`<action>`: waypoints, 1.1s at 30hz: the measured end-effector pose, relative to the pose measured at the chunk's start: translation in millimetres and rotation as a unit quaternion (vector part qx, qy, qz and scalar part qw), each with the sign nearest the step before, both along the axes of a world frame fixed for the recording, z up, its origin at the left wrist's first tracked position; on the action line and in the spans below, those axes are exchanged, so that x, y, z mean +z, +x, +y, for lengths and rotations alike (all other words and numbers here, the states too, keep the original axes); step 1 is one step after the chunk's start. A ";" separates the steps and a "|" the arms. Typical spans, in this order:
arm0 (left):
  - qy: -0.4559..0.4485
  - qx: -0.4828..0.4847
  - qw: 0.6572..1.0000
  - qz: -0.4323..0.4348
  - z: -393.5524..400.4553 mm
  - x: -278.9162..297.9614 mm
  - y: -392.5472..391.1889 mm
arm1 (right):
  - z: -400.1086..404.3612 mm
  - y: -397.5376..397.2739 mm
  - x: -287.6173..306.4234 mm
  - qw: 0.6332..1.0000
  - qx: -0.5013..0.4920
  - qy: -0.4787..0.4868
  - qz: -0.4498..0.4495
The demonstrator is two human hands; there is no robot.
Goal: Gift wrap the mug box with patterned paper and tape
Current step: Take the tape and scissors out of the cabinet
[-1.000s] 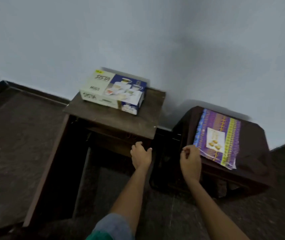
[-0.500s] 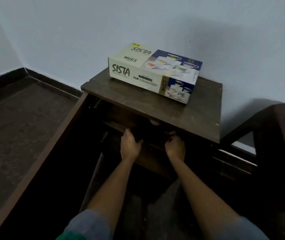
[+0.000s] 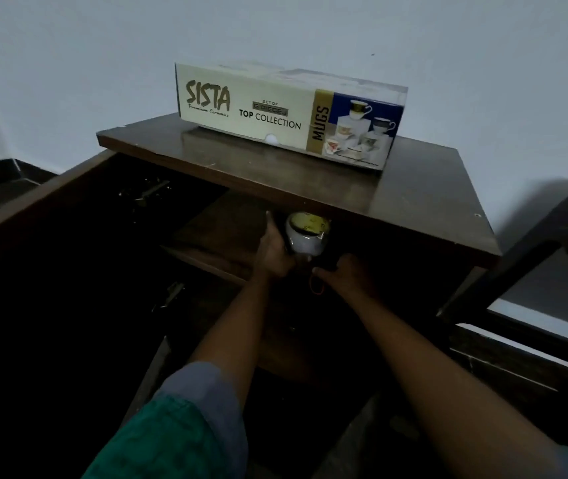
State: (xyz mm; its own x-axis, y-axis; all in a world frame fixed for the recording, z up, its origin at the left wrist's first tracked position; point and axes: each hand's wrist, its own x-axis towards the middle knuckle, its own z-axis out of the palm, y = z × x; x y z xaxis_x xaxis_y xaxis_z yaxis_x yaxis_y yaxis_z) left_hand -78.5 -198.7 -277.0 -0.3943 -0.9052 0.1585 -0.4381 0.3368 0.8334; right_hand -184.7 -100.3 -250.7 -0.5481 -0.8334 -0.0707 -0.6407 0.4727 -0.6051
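The cream and blue mug box (image 3: pixel 275 108) lies flat on the dark wooden table (image 3: pixel 420 188), near its back edge by the wall. Below the tabletop, both my hands reach into the shelf space. My left hand (image 3: pixel 272 252) grips a whitish tape roll (image 3: pixel 306 235) with a yellow core, just under the table's front edge. My right hand (image 3: pixel 348 276) is right of the roll, thumb pointing toward it; its fingers disappear into shadow. A thin red loop (image 3: pixel 317 288) hangs below the thumb. No patterned paper is in view.
The table's door (image 3: pixel 51 209) stands swung open at the left. A wooden shelf (image 3: pixel 213 233) sits inside the dark compartment. A dark piece of furniture (image 3: pixel 551 236) stands close on the right. A pale wall rises directly behind the table.
The view has moved closer to the table. My hands went from the table's front edge into the shelf space, and the tape roll now shows in my left hand. The patterned paper has left the view.
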 end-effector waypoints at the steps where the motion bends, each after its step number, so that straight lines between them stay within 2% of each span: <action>1: -0.003 -0.004 1.000 -0.001 0.2 0.8 -3.0 | 2.7 -0.7 2.5 1.000 0.006 0.008 0.009; 7: -0.023 0.038 0.999 -0.024 0.2 2.8 -18.0 | 13.5 7.6 18.4 0.982 0.047 0.089 0.162; 11: -0.015 0.057 0.998 -0.005 0.7 2.4 -20.6 | 13.8 8.6 22.0 0.978 0.025 0.097 0.185; 16: 0.037 0.064 0.997 0.034 14.7 8.3 -2.9 | 21.3 9.4 27.6 0.987 0.001 0.095 0.131; 20: 0.100 0.081 0.989 0.077 41.8 17.9 18.8 | 34.4 17.2 33.7 0.995 -0.004 0.091 0.051; 23: 0.142 0.095 0.982 0.083 70.2 31.7 41.7 | 52.0 28.2 47.6 0.994 0.005 0.105 0.033; 28: 0.196 0.139 0.968 0.069 118.8 71.1 83.4 | 86.7 58.4 96.8 0.987 0.045 0.148 -0.038; 30: 0.224 0.162 0.959 0.057 139.2 109.8 105.6 | 104.6 76.3 137.9 0.984 0.065 0.159 -0.049; 33: 0.224 0.176 0.957 0.047 165.0 133.4 125.4 | 123.9 92.6 160.5 0.982 0.081 0.162 -0.055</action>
State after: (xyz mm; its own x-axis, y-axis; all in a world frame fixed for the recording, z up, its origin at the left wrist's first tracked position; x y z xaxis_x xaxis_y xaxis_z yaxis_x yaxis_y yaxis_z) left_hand 46.9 -33.7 -143.6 -0.0547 -0.9648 -0.2571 -0.3740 -0.2189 0.9012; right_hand -92.1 23.7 -90.2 -0.3845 -0.8331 -0.3977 -0.6630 0.5490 -0.5090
